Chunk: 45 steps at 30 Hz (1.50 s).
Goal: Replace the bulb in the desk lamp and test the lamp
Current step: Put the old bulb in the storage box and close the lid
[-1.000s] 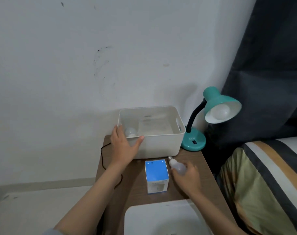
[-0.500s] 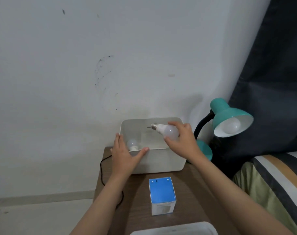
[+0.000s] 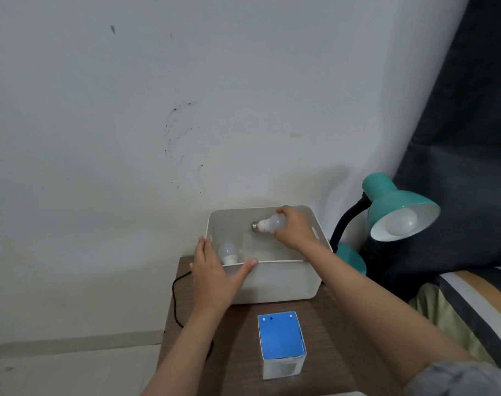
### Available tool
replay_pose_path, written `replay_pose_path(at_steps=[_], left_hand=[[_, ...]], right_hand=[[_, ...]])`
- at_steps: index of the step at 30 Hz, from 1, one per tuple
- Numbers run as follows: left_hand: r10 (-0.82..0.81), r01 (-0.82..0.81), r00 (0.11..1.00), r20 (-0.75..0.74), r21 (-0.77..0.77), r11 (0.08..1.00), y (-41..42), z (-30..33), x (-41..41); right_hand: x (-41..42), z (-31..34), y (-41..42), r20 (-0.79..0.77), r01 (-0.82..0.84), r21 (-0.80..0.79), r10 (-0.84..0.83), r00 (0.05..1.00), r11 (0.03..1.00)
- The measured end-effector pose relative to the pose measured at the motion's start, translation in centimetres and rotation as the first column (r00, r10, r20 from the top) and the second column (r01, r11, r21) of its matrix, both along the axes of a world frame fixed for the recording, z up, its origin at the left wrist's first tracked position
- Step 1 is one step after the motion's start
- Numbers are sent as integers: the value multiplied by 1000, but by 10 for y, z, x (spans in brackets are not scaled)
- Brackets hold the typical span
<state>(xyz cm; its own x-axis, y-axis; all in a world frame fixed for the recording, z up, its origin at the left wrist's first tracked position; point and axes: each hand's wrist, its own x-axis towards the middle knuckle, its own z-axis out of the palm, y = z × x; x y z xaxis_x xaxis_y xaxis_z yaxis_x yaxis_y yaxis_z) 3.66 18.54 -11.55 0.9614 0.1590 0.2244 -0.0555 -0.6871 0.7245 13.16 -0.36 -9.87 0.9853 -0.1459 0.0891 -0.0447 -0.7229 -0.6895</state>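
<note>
My right hand [image 3: 293, 228] holds a white bulb [image 3: 268, 224] inside the white bin [image 3: 280, 281], its metal screw base pointing left. My left hand [image 3: 215, 277] grips the bin's front left corner, thumb over the rim. A second white bulb [image 3: 228, 252] lies in the bin's left corner just behind my left fingers. The teal desk lamp [image 3: 398, 207] stands to the right of the bin with a bulb [image 3: 400, 225] in its shade, unlit. A blue and white bulb box [image 3: 282, 342] stands on the table in front of the bin.
The brown wooden table [image 3: 326, 324] is small and sits against a white wall. A black cable [image 3: 176, 298] hangs off its left edge. A bed with a striped cover [image 3: 472, 304] lies right, below a dark curtain [image 3: 472, 138].
My right hand lifted the bulb from the table by the box, carried it over the bin and lowered it inside. My left hand stayed on the bin's corner.
</note>
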Motion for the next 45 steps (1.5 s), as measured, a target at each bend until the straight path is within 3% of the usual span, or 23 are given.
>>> replay_pose_path(at_steps=[7, 13, 21, 26, 32, 36, 40, 45], left_hand=[[15, -14, 1000, -16, 19, 1000, -1, 3, 0], [56, -43, 995, -78, 163, 986, -2, 11, -2], [101, -103, 993, 55, 36, 994, -11, 12, -75], [30, -38, 995, -92, -87, 995, -13, -20, -170], [38, -27, 944, -328, 39, 999, -2, -56, -256], [48, -4, 889, -454, 97, 995, 3, -69, -283], [56, 38, 868, -493, 179, 983, 0, -71, -292], [31, 44, 896, -442, 160, 986, -2, -69, -295]], right_hand=[[-11, 8, 0, 14, -1, -53, 1, 1000, 999], [-56, 31, -4, 129, -22, -23, 25, 991, 999], [-179, 39, -6, 221, -32, 61, 18, 975, 998], [-257, 11, -18, 125, -20, 36, 15, 992, 999], [-345, -44, -37, -179, -24, -90, 8, 984, 996], [-385, -69, -49, -286, 33, -220, -97, 953, 975], [-403, -86, -47, -371, 32, -207, -109, 922, 978], [-411, -89, -31, -362, 58, -217, -136, 922, 974]])
